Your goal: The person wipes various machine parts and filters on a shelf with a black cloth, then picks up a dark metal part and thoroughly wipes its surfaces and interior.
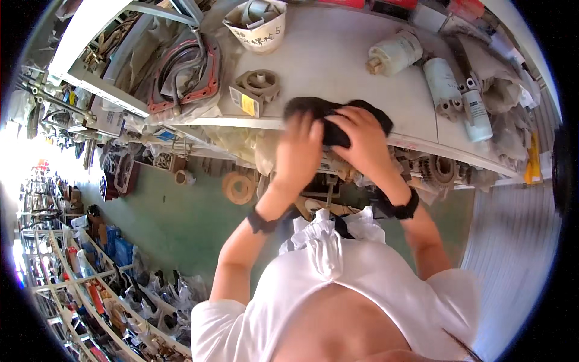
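Observation:
A bunched black cloth [334,131] lies at the front edge of the white shelf [334,54], with both my hands on it. My left hand [299,147] is on the cloth's left part, its fingers blurred. From the right, my right hand [362,135] lies over the cloth with bent fingers. Whether either hand grips it or only presses on it, I cannot tell. Left of the cloth stands a round metal housing [260,86] with a yellow label on its flange. Behind that is a white bucket [260,34] of metal parts, with handwriting on it.
Red-edged gaskets [212,81] in plastic lie at the shelf's left. White filter canisters [398,53] and bagged parts stand at the right. Below the shelf are gears [441,169] and bagged parts. Loaded racks [104,280] line the lower left, beyond the green floor [167,226].

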{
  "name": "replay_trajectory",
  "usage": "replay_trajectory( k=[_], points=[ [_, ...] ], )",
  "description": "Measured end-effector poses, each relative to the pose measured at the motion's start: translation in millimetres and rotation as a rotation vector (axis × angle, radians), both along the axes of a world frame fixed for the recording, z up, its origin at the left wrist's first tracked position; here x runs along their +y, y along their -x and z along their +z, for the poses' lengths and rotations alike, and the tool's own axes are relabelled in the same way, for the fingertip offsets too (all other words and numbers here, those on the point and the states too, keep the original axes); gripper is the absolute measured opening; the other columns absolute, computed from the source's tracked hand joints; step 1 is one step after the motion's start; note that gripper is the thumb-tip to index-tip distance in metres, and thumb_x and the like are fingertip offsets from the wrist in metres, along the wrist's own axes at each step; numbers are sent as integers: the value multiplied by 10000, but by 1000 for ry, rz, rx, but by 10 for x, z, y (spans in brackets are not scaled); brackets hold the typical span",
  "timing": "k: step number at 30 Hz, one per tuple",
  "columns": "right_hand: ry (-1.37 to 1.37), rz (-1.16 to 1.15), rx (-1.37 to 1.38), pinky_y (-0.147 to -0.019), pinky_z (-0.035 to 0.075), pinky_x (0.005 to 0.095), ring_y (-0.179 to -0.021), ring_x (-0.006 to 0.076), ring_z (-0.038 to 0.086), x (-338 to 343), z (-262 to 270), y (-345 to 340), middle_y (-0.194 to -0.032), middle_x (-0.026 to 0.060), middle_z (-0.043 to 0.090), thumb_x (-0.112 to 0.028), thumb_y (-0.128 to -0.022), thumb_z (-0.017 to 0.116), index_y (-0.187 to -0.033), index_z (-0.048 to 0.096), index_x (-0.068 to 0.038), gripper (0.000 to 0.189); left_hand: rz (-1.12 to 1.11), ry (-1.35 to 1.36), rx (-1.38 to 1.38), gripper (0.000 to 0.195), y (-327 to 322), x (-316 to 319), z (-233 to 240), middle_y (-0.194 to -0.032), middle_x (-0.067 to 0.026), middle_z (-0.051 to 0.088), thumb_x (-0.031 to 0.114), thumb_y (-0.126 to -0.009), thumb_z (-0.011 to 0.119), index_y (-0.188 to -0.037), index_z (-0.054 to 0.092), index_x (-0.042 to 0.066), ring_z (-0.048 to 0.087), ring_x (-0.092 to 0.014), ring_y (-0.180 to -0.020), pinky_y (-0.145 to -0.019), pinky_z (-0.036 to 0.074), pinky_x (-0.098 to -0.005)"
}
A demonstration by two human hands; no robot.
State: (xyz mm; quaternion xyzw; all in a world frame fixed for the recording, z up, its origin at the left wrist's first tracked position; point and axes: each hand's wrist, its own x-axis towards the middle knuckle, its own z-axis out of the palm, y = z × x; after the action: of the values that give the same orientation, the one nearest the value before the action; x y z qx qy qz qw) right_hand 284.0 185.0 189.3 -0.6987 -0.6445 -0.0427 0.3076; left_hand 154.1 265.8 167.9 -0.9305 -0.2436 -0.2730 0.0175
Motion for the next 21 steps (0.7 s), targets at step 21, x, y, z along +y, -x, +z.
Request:
replay_trajectory(
  k=[21],
  points=[
    [-86, 49, 14, -854, 373, 409, -994, 251, 483, 693, -135, 317, -998, 57, 552, -242, -496, 717, -944, 576, -119, 485, 100, 216, 82, 431, 349, 377, 110, -1096, -252, 472, 3, -672, 518, -1084, 401, -52, 483, -357, -996, -826, 421, -382]
  ],
)
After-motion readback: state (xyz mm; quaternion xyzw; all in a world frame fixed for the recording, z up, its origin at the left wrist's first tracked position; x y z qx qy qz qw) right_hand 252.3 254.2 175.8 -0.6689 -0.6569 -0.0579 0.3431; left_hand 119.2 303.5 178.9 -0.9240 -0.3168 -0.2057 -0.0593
